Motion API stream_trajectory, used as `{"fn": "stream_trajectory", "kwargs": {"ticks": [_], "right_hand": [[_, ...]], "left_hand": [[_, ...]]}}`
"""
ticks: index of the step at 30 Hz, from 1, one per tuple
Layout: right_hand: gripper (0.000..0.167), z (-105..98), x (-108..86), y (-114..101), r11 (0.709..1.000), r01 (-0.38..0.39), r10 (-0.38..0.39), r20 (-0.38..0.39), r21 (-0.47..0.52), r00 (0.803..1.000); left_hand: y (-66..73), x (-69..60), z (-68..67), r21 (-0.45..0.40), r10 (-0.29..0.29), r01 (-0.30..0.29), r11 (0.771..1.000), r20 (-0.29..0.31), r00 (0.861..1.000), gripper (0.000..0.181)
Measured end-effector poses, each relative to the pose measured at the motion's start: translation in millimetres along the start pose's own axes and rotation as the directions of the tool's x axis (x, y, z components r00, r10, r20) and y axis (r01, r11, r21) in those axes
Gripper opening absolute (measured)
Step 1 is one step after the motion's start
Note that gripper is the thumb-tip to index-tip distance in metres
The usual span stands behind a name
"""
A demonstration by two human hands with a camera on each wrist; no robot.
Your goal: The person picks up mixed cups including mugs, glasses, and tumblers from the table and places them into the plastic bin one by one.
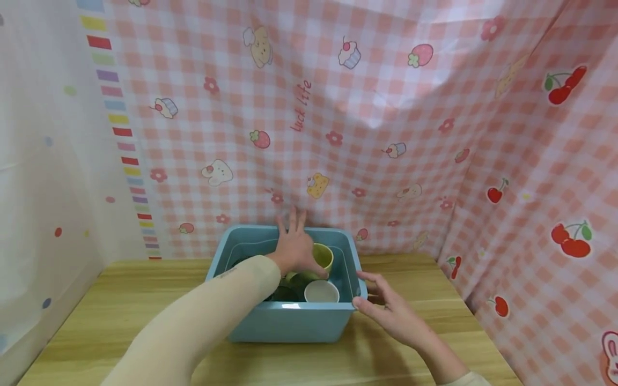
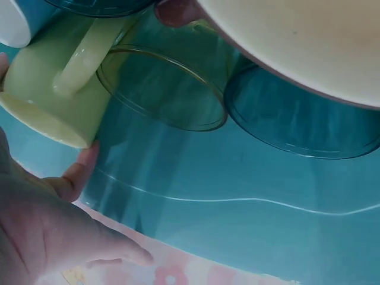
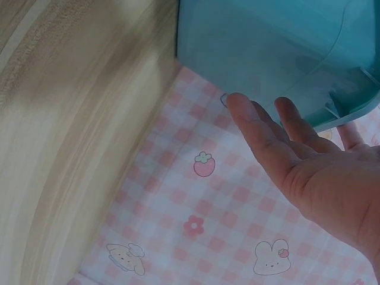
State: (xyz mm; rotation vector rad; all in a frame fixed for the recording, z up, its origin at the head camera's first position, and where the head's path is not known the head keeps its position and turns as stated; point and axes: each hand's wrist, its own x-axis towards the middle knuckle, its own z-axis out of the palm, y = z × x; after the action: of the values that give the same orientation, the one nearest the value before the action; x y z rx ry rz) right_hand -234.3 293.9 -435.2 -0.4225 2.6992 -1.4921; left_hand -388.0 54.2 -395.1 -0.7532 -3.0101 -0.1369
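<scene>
My left hand reaches into a blue plastic bin, fingers spread toward its far wall. In the left wrist view, a fingertip touches the rim of a yellow-green mug lying on its side; another fingertip lies at its left edge. In the head view the mug is partly covered by the hand. Beside it are a white-lined cup and transparent glasses. My right hand touches the bin's right rim with thumb and fingertips, its fingers loosely extended along the outside.
A wood-grain table carries the bin. Behind it hangs a pink checked cloth, close to the bin's far edge. In the left wrist view, a large cream piece with a brownish rim hides part of a blue glass.
</scene>
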Motion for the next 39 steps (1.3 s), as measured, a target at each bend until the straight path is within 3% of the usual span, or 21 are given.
{"fn": "stream_trajectory", "kwargs": {"ticks": [3,12,17,20,24,29,34,39], "right_hand": [[0.056,0,0.4,0,1.0,0.004,-0.004,0.007,-0.002,1.0],[0.056,1,0.7,-2,1.0,0.006,-0.006,0.004,0.013,1.0],[0.057,2,1.1,-5,1.0,0.01,-0.01,0.008,0.004,1.0],[0.057,1,1.1,-5,1.0,0.008,-0.008,0.003,0.001,1.0],[0.057,1,0.2,-3,1.0,0.006,-0.006,-0.004,0.002,1.0],[0.057,1,1.5,-2,1.0,0.003,-0.003,0.001,0.009,1.0],[0.058,1,3.0,-1,1.0,0.007,-0.007,0.004,0.013,1.0],[0.058,0,3.7,-3,1.0,0.012,-0.012,0.001,0.007,1.0]], "left_hand": [[3.6,-4.0,-1.8,0.018,-0.001,0.001,1.0,0.026,1.0,0.077],[2.5,0.9,2.3,0.065,-0.046,0.036,0.997,0.161,0.986,0.082],[-4.7,-5.6,-11.1,0.029,-0.067,0.063,0.998,0.187,0.98,0.086],[-9.6,-10.8,-26.4,-0.025,-0.063,0.067,0.997,0.153,0.986,0.088],[-20.2,-14.8,-45.1,-0.103,-0.029,0.034,0.994,0.048,0.998,0.087],[-46.3,-25.5,-68.8,-0.231,-0.03,0.014,0.973,-0.067,0.997,0.079],[-75.6,-49.5,-89.6,-0.339,-0.073,0.009,0.941,-0.178,0.981,0.077],[-108.2,-84.4,-99.8,-0.388,-0.141,0.021,0.922,-0.283,0.949,0.083]]}}
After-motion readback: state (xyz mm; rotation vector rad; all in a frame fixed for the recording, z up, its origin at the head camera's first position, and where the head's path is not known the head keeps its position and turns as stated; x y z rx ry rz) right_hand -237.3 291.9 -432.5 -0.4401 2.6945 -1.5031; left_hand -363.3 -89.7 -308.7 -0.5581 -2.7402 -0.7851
